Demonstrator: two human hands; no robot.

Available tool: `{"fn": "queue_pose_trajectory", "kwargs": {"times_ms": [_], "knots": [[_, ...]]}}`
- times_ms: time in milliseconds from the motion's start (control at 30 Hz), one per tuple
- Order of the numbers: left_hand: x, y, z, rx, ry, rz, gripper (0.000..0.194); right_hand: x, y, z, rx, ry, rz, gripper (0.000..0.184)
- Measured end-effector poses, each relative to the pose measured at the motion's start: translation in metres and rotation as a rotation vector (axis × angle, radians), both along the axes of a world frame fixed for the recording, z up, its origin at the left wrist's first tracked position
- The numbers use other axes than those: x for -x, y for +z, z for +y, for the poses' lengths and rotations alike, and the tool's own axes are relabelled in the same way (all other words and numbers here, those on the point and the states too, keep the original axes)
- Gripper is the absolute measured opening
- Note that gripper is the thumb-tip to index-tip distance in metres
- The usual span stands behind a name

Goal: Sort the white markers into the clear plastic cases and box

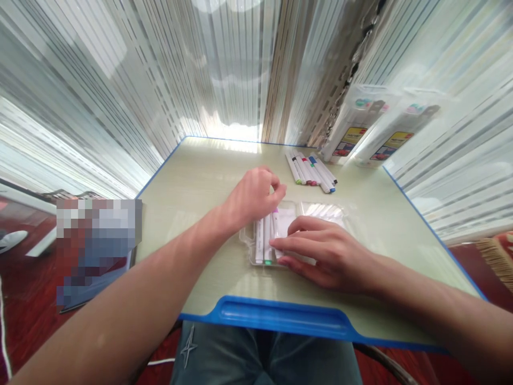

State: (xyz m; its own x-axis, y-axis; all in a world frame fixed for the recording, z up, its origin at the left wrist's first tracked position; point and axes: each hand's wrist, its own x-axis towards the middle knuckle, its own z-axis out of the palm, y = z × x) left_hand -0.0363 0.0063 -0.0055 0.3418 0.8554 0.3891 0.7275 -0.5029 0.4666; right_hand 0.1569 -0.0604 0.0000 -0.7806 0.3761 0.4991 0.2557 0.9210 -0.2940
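Note:
A clear plastic case [247,235] lies open on the table, with several white markers [260,240] side by side in its left part. My left hand [258,195] hovers over the case's far left edge, fingers curled and thumb drawn in. Whether anything is between those fingertips is hidden. From the right, my right hand [320,248] reaches across the case. Its index finger and thumb are at the near end of a purple-ended marker [275,218], closed on it. Part of the case and its white inner piece [285,220] is hidden under this hand.
Several loose markers [310,170] with coloured ends lie toward the back right. Two clear packages [347,131] with labels stand at the table's rear right corner. A blue rim with a pen trough [280,318] edges the table [192,187]; striped curtains [232,69] hang close behind it.

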Motion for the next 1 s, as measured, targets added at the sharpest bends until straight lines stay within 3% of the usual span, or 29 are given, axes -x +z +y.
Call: {"fn": "queue_pose_trajectory", "kwargs": {"times_ms": [300,700,1000], "knots": [[0.0006,-0.0032,0.002,0.001,0.001,-0.048,0.03,0.0016,0.0012,0.0015,0.015,0.035,-0.075,0.019],[-0.0009,0.0032,-0.0006,0.051,0.023,0.022,0.032,-0.0013,-0.0001,0.0048,-0.034,-0.077,-0.001,0.023],[-0.0011,0.0029,0.0004,0.03,0.012,0.037,0.034,-0.0007,0.0004,0.0084,0.004,-0.064,-0.098,0.027]]}}
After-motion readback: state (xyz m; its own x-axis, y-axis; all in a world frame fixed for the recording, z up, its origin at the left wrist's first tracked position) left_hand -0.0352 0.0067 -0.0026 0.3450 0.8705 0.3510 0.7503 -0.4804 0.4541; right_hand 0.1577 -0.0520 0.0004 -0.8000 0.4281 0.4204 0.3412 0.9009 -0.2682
